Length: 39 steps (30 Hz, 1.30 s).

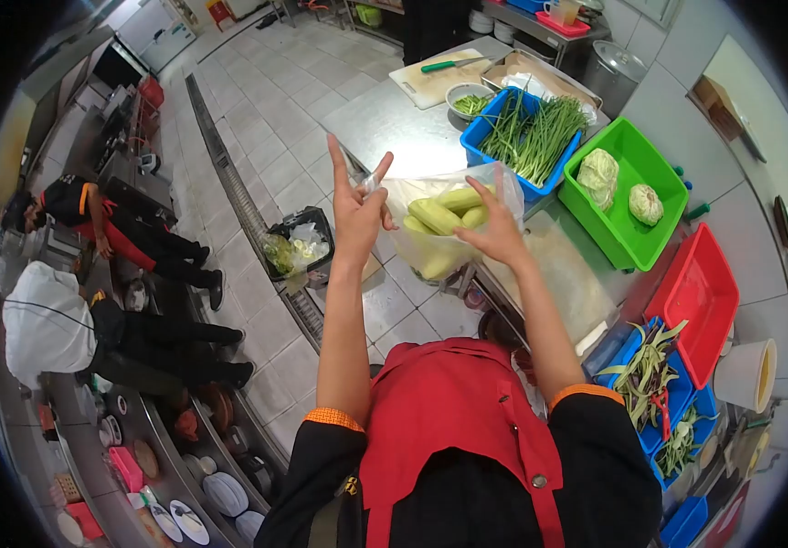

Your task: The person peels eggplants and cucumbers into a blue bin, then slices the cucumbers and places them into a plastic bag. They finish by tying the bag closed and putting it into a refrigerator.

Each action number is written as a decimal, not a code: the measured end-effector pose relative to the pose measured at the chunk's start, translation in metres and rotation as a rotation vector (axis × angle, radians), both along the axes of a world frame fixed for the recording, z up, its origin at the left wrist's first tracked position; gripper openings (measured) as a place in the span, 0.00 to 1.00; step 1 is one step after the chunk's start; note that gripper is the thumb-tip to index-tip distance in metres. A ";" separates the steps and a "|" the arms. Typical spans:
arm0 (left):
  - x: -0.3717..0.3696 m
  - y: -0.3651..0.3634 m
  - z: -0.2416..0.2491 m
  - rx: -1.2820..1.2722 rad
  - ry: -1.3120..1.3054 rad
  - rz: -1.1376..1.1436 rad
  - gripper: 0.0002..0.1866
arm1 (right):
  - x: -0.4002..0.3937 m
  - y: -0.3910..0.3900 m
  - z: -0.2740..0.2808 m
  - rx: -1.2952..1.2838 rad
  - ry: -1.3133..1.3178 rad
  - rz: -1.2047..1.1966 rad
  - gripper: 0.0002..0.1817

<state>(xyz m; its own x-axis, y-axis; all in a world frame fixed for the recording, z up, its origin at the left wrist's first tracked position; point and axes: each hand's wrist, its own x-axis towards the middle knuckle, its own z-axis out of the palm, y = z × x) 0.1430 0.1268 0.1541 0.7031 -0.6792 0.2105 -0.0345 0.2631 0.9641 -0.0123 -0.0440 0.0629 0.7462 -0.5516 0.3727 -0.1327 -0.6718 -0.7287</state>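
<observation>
A clear plastic bag (403, 189) of pale green, cucumber-like vegetables (435, 216) hangs in front of me at the table's edge, its mouth spread wide. My left hand (357, 215) has its lower fingers curled on the bag's left rim, while its index finger and thumb point up and apart. On the opposite rim, my right hand (496, 228) grips the plastic, thumb toward the vegetables. Just beyond the bag stands a blue basket (481, 137) of long green beans (540, 132).
A steel table (375, 119) carries a cutting board (430, 84) with a green-handled knife (453, 64). To the right are a green basin (618, 242) with cabbages and a red basin (700, 301). A black crate (307, 215) sits on the floor. Two people work at left.
</observation>
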 end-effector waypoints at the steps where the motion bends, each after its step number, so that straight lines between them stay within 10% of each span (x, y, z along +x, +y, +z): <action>1: 0.002 0.005 0.002 -0.020 -0.007 0.033 0.52 | -0.003 -0.006 0.006 -0.027 0.056 0.010 0.31; 4: 0.002 0.031 0.013 -0.069 -0.033 0.125 0.51 | 0.002 -0.021 0.011 0.186 0.058 -0.035 0.26; 7: 0.011 0.070 0.025 -0.108 -0.064 0.188 0.51 | 0.016 0.012 0.072 -0.019 0.317 -0.306 0.22; 8: 0.017 0.086 0.026 -0.112 -0.062 0.200 0.50 | 0.023 0.021 0.064 -0.519 0.239 -0.325 0.18; 11: 0.017 0.146 0.030 0.073 -0.010 0.189 0.50 | 0.067 0.047 0.010 -0.510 0.530 -0.113 0.12; 13: 0.013 0.191 0.019 0.286 0.037 0.162 0.50 | 0.095 0.064 -0.012 -0.235 0.738 0.092 0.15; 21: 0.078 0.374 -0.173 0.251 0.764 0.729 0.42 | 0.241 0.289 -0.144 1.479 0.231 0.457 0.11; 31: 0.127 0.420 -0.135 -0.085 0.803 0.624 0.41 | 0.313 0.437 -0.092 0.750 0.612 1.097 0.26; 39: 0.236 0.450 -0.117 0.023 0.520 0.591 0.47 | 0.429 0.482 -0.061 0.343 0.418 0.953 0.17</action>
